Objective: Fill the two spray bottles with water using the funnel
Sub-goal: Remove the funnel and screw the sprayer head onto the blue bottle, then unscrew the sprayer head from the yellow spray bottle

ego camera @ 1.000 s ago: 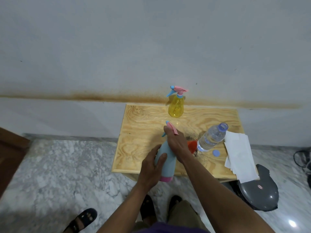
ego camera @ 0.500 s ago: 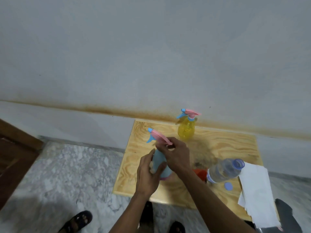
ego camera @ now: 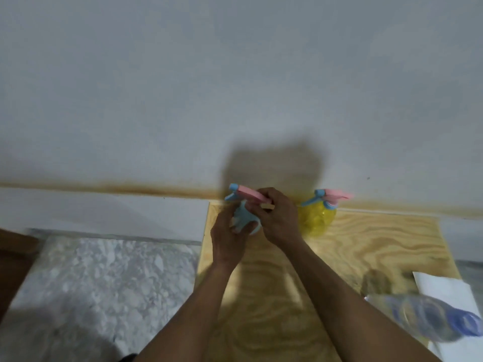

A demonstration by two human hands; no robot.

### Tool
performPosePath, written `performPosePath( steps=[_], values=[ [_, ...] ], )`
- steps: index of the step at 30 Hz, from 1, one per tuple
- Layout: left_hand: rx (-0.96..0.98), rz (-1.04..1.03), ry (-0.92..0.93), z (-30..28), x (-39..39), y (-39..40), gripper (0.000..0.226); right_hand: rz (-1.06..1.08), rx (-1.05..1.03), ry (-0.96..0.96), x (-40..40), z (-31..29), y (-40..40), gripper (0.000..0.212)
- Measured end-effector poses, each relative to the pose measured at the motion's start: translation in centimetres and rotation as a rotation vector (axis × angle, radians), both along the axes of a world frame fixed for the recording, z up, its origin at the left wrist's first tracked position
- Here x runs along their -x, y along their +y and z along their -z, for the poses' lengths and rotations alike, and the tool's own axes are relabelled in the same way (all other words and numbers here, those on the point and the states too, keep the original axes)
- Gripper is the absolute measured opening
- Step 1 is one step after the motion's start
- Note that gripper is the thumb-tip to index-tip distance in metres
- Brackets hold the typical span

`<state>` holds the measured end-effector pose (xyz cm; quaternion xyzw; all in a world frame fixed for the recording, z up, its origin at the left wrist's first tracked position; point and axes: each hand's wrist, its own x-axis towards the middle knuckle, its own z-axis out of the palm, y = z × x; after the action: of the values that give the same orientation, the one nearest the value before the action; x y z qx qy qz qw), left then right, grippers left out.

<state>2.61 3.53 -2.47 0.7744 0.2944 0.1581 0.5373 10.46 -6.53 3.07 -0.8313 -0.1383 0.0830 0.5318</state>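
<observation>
both hands meet on the light blue spray bottle [ego camera: 244, 218], held up above the far left corner of the plywood table [ego camera: 366, 246]. the left hand [ego camera: 227, 241] wraps the bottle's body from below, fingers curled round it. the right hand [ego camera: 278, 218] closes round the neck, just under the pink and blue trigger head [ego camera: 243, 193], which points left; whether the head is loose or tight on the bottle cannot be told. the yellow spray bottle [ego camera: 317, 218] stands upright at the back edge of the table, just right of the right hand and close to the wall [ego camera: 235, 87], its own pink and blue trigger head pointing left too. a clear plastic water bottle [ego camera: 428, 318] lies on its side near the right edge of the view, blurred, partly over a sheet of white paper [ego camera: 444, 291]. grey marbled floor [ego camera: 104, 278] shows left of the table. a brown stain [ego camera: 130, 189] runs along the wall behind the bottles.
</observation>
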Motion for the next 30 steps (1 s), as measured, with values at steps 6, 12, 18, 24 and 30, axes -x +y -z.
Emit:
performPosePath(
  steps=[6, 12, 18, 24, 30],
  values=[
    [0.032, -0.002, 0.002, 1.5, -1.6, 1.4, 0.062, 0.038, 0.016, -0.008, -1.7, 1.6, 1.6, 0.024],
    [0.001, 0.021, 0.025, 1.2, -1.7, 1.7, 0.061, 0.058, 0.018, 0.022, -1.6, 1.8, 2.1, 0.024],
    [0.005, 0.047, 0.059, 0.9, -1.6, 2.1, 0.066, 0.121, 0.03, 0.05, -0.4, 1.5, 1.5, 0.053],
    [-0.118, 0.007, 0.338, 1.7, 0.6, 0.5, 0.056, 0.457, 0.065, 0.169, 4.3, 1.5, -4.5, 0.028],
    [-0.021, 0.187, 0.269, 1.9, -0.3, -6.5, 0.062, 0.648, 0.094, 0.127, 1.5, 1.7, -11.9, 0.054]
  ],
)
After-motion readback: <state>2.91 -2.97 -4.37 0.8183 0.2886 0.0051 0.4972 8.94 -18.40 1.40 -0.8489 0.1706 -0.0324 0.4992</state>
